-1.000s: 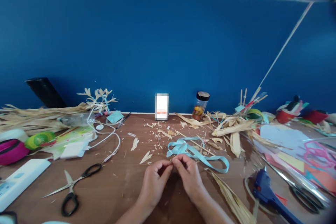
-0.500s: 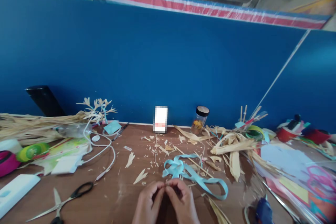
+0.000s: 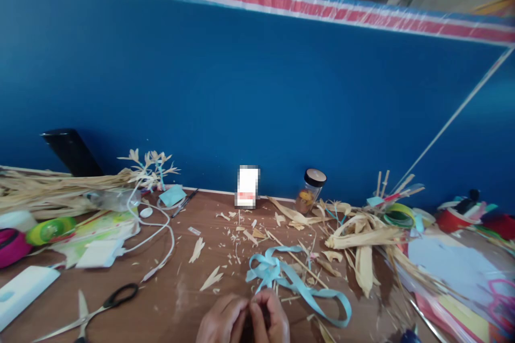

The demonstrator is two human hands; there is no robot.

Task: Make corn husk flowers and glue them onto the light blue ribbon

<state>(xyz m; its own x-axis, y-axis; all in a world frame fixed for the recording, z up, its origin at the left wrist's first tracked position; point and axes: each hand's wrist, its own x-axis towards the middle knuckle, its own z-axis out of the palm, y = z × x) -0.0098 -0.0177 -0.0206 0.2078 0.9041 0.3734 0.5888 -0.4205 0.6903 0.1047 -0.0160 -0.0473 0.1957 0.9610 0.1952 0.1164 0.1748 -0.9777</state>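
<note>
My left hand (image 3: 223, 317) and my right hand (image 3: 270, 315) meet at the bottom middle of the view, thumbs and fingertips pinched together. Whatever lies between the fingertips is hidden or too small to name. Just beyond them a loosely looped light-blue ribbon (image 3: 300, 280) lies on the brown table (image 3: 161, 300). Small scraps of dried husk (image 3: 211, 278) are scattered ahead of the hands. To the left rest black-handled scissors (image 3: 94, 313) with their blades spread.
Dried husk bundles lie at the left back and at right (image 3: 364, 241). A lidded jar (image 3: 311, 191) and a bright, blurred-out upright rectangle (image 3: 247, 187) stand by the blue partition (image 3: 257, 91). A white cable (image 3: 173, 241) and husk flowers (image 3: 151, 163) are on the left.
The view has shifted slightly. Both hands sit lower and closer together, with the fingers more curled. The blue tool at lower right has slid mostly out of view.
</note>
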